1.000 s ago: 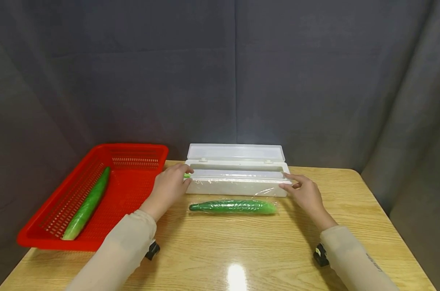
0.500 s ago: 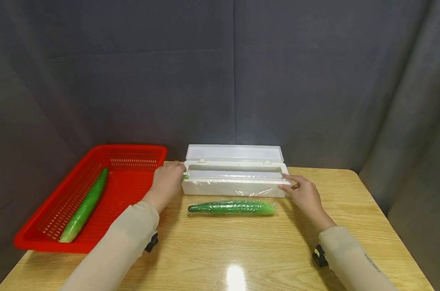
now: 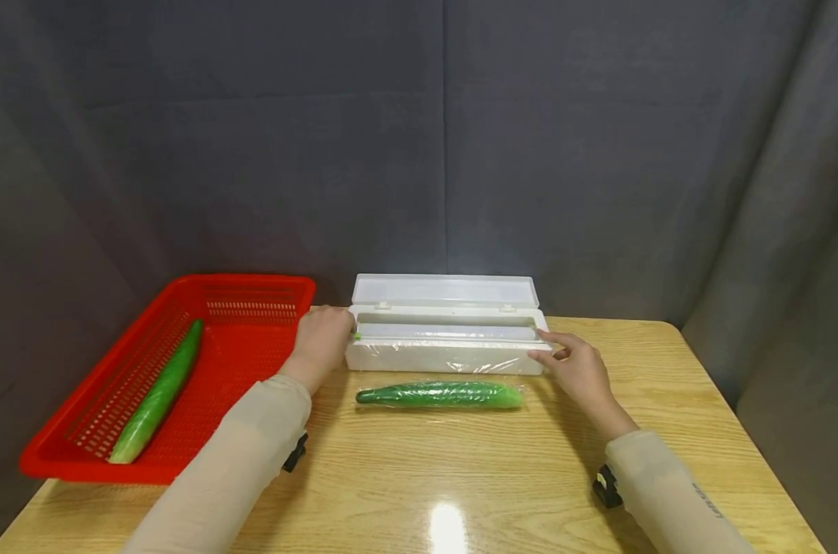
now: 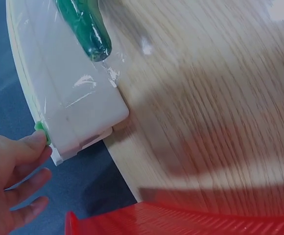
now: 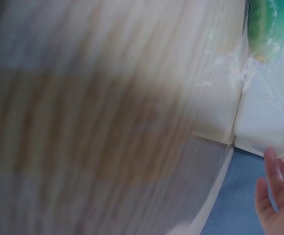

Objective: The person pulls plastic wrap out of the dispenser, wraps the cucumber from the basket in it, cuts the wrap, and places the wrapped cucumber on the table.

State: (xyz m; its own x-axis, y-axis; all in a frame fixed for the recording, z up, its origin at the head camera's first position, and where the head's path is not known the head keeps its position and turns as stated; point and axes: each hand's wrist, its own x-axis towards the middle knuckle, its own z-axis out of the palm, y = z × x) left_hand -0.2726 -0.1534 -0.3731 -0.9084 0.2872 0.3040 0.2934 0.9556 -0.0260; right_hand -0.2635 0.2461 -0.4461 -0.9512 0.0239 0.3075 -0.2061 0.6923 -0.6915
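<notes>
Film point(image 3: 475, 366) drapes from the white dispenser point(image 3: 391, 355) over a cucumber point(image 3: 439, 395), which lies between both grips, nearer the person, parallel to the box, presumably so the sheet spans its length. The left grip point(image 3: 324, 345) pinches a green tab point(image 4: 42, 131) at its fingertips, other fingers loosely bent. The right grip point(image 3: 579, 371), thumb and fingers parted around the opposite corner, likely keeps the box from sliding on the tabletop point(image 3: 384, 473). Left of the left grip, a red basket point(image 3: 31, 462) holds another cucumber point(image 3: 158, 396).
</notes>
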